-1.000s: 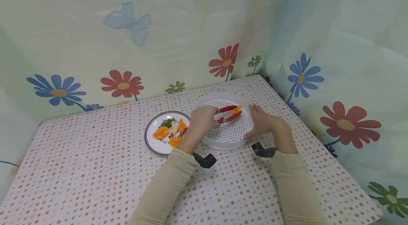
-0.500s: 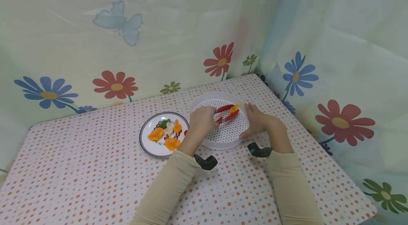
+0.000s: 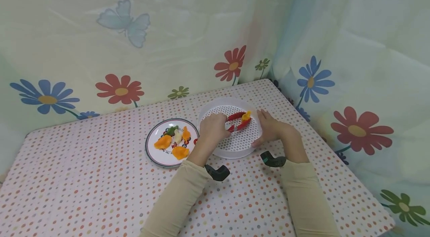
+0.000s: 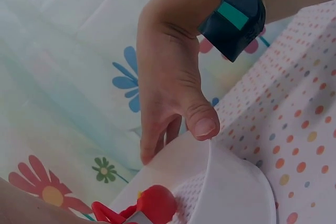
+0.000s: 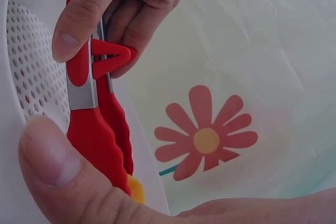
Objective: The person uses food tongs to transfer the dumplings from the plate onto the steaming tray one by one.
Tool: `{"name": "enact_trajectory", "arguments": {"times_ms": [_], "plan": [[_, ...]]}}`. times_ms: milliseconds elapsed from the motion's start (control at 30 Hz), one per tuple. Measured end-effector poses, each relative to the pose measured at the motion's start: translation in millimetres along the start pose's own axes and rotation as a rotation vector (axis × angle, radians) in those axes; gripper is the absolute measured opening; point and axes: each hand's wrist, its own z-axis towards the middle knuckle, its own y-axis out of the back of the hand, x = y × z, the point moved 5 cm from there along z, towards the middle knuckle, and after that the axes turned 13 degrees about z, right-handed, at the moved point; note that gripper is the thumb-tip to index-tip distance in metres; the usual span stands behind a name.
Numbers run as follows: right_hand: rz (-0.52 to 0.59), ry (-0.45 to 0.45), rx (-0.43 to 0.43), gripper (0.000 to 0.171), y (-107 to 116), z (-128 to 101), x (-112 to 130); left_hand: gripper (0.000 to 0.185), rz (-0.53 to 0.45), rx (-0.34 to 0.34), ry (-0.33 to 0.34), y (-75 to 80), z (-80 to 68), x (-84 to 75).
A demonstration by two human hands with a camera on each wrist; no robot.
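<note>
My left hand [image 3: 218,125] grips red tongs [image 3: 237,121] inside a white perforated basket [image 3: 231,153]. The tong tips pinch a small yellow piece [image 3: 246,116] just above the basket floor. In the right wrist view, the left hand [image 5: 121,9] curls round the tongs [image 5: 94,124], with the yellow piece [image 5: 137,190] at their tips. My right hand [image 3: 265,128] holds the basket's right rim. In the left wrist view, its thumb [image 4: 202,124] sits on the rim [image 4: 231,182] and its fingers lie down the outer wall.
A round plate [image 3: 152,152] with several orange, white and green food pieces [image 3: 164,142] sits left of the basket on the dotted tablecloth [image 3: 84,177]. Flowered curtains [image 3: 352,80] close the table's back and right sides. The table edge [image 3: 386,225] runs at the near right.
The head view has shifted slightly. Both hands, the tongs and the yellow piece keep almost the same places in the basket.
</note>
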Motion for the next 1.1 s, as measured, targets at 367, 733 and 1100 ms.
{"name": "enact_trajectory", "arguments": {"times_ms": [367,733,1100], "plan": [[0.008,-0.002,0.033,0.134,-11.0,7.4,9.5,0.056,0.063,0.0,0.075,26.9,-17.1,22.3],[-0.022,0.023,0.031,0.133,-9.8,17.3,7.0,0.093,0.022,-0.048,0.183,92.6,-55.0,96.1],[-0.009,0.034,0.021,0.14,1.9,11.5,-2.1,0.103,0.018,-0.027,0.258,94.9,-101.6,222.6]]}}
